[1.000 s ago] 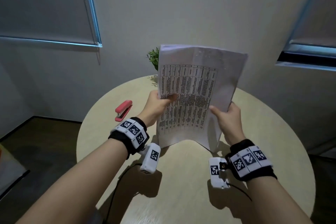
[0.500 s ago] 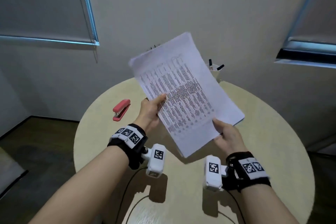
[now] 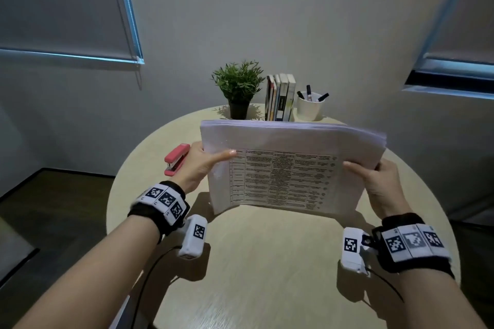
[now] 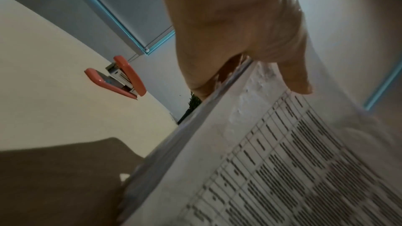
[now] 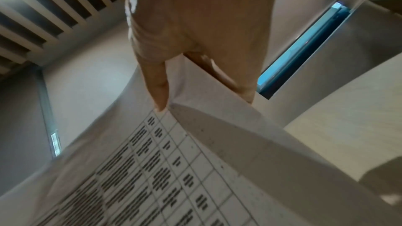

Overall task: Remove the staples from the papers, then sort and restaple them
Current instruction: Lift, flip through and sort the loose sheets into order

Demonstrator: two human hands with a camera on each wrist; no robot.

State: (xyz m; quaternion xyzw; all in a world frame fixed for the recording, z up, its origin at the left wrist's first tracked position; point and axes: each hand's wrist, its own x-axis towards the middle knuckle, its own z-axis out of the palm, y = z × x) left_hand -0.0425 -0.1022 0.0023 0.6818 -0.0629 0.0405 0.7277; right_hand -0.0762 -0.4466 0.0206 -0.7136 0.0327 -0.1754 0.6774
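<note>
A stack of white papers [image 3: 283, 176] with a printed table on top stands on its long lower edge on the round table [image 3: 267, 275], turned landscape and leaning back. My left hand [image 3: 205, 161] grips its left edge, thumb on the front sheet, fingers behind. My right hand [image 3: 374, 176] grips the right edge the same way. In the left wrist view the papers [image 4: 272, 161] run under my thumb, and the right wrist view shows the papers [image 5: 174, 169] under my right thumb. A pink stapler [image 3: 176, 158] lies left of my left hand; the left wrist view shows the stapler [image 4: 117, 78] too.
At the table's far edge stand a small potted plant [image 3: 238, 88], a few upright books [image 3: 280, 97] and a white cup with pens [image 3: 308, 107]. Window blinds hang on the walls at both sides. Cables trail from the wrist cameras over the near table edge.
The stack has turned from upright portrait, through a tilt, to landscape and come down with its lower edge on the table. My hands have spread to its two short edges.
</note>
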